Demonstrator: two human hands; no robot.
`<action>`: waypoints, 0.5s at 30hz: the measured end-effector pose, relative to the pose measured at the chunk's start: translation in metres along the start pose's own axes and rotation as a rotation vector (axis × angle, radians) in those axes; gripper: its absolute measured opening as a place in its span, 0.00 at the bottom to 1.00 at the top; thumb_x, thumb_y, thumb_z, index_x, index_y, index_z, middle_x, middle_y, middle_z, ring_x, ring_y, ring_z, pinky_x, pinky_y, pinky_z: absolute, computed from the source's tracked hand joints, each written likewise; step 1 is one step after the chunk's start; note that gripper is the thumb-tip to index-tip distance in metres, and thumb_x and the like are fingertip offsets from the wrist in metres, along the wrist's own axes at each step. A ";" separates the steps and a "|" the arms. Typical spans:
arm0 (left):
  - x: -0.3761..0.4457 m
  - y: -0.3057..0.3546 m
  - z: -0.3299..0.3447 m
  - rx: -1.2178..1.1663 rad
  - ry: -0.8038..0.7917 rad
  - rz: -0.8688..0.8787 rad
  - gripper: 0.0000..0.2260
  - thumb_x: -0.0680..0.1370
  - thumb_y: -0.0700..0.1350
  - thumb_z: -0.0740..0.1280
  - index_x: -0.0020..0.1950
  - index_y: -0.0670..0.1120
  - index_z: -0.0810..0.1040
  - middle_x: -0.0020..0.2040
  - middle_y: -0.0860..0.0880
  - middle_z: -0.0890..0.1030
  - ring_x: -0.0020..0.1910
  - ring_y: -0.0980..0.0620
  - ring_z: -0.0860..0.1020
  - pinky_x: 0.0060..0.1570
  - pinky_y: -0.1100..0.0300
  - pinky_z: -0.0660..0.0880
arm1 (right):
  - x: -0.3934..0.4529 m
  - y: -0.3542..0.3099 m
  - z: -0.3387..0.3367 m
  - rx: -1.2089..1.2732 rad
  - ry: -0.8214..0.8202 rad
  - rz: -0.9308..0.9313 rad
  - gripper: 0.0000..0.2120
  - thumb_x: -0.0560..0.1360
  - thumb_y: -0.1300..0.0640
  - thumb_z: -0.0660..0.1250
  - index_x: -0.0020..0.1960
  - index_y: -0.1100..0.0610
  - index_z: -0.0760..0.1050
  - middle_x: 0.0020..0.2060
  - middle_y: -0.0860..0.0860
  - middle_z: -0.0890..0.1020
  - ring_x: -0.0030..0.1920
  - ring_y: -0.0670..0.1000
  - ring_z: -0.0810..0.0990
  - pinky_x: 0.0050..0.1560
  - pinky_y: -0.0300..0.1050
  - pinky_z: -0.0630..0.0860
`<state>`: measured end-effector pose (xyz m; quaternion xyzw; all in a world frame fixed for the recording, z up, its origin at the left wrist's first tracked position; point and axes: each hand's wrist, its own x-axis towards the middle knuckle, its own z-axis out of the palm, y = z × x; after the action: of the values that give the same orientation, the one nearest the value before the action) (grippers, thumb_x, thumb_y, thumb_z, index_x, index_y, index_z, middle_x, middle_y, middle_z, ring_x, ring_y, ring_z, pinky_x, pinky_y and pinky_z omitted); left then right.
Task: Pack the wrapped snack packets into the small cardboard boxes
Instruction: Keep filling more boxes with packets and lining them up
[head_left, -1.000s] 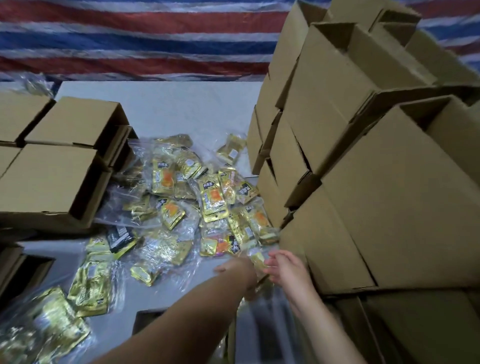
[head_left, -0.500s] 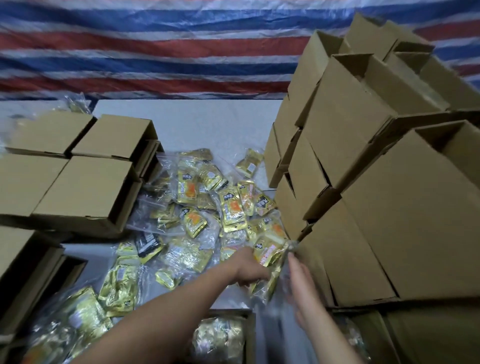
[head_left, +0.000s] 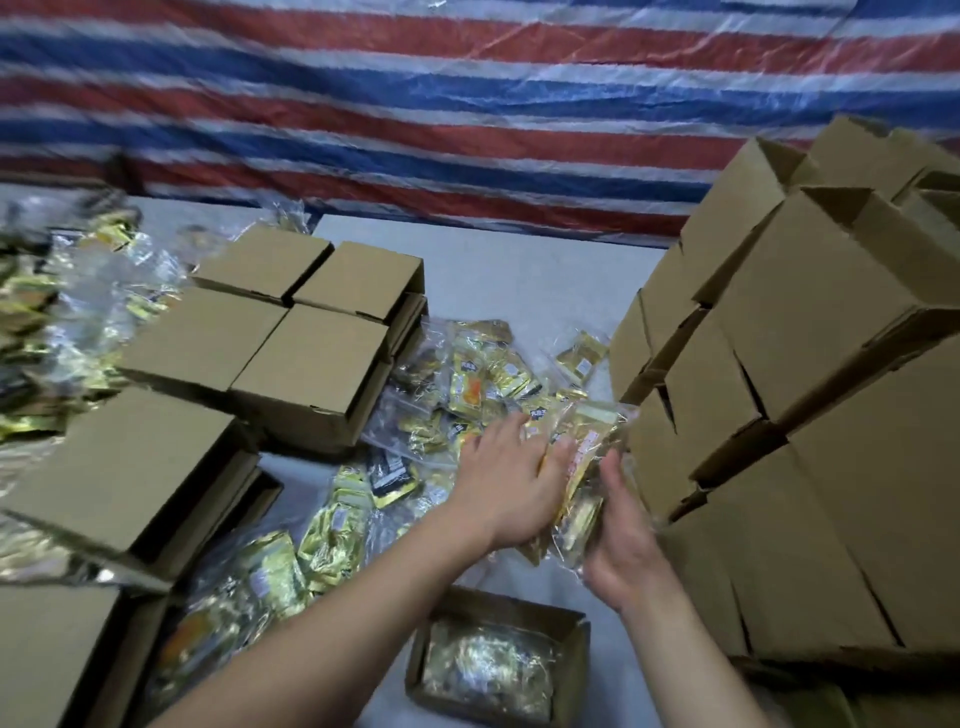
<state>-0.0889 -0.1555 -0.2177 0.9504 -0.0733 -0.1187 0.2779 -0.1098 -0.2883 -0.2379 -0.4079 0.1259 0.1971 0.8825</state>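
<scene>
A bundle of gold snack packets (head_left: 584, 467) in clear wrap is lifted off the table, squeezed between my two hands. My left hand (head_left: 506, 486) lies on its left side with straight fingers pressing the packets. From the right, my right hand (head_left: 626, 540) grips the bundle with the thumb up; its fingers are hidden behind the packets. Below the hands a small open cardboard box (head_left: 519, 609) stands near the front edge and holds several wrapped packets. More loose packets (head_left: 470, 387) lie scattered on the grey table beyond my hands.
Closed small boxes (head_left: 311, 364) are grouped at the left. A tall leaning stack of open empty boxes (head_left: 779, 415) fills the right side, close to my right hand. Another heap of packets (head_left: 57, 317) lies far left. A striped tarp (head_left: 467, 104) hangs behind.
Both hands have gathered the packets into one bundle and raised it from the pile. The view has tilted, so the open box below the hands now shows fully.
</scene>
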 end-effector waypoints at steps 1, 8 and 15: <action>-0.005 -0.005 -0.003 0.012 0.011 0.000 0.30 0.83 0.61 0.40 0.71 0.49 0.73 0.81 0.44 0.56 0.80 0.46 0.51 0.76 0.43 0.45 | -0.002 0.002 0.004 -0.056 -0.015 0.011 0.21 0.76 0.44 0.63 0.59 0.56 0.84 0.60 0.61 0.82 0.60 0.60 0.82 0.54 0.56 0.81; -0.049 -0.038 -0.008 -0.059 0.009 -0.019 0.39 0.79 0.67 0.34 0.64 0.48 0.77 0.74 0.42 0.69 0.75 0.43 0.64 0.74 0.44 0.60 | -0.020 0.013 0.012 -0.435 0.002 0.100 0.23 0.72 0.50 0.71 0.64 0.58 0.79 0.58 0.62 0.83 0.58 0.61 0.82 0.63 0.63 0.76; -0.101 -0.134 0.053 -0.136 -0.276 -0.039 0.26 0.81 0.63 0.55 0.77 0.54 0.64 0.74 0.51 0.71 0.70 0.51 0.70 0.69 0.55 0.66 | -0.058 0.037 -0.003 -1.038 -0.134 0.190 0.26 0.66 0.48 0.78 0.61 0.43 0.73 0.54 0.36 0.83 0.56 0.40 0.82 0.55 0.38 0.79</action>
<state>-0.1904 -0.0501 -0.3154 0.9054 -0.0843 -0.2580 0.3264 -0.1783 -0.2835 -0.2423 -0.7645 -0.0084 0.3382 0.5487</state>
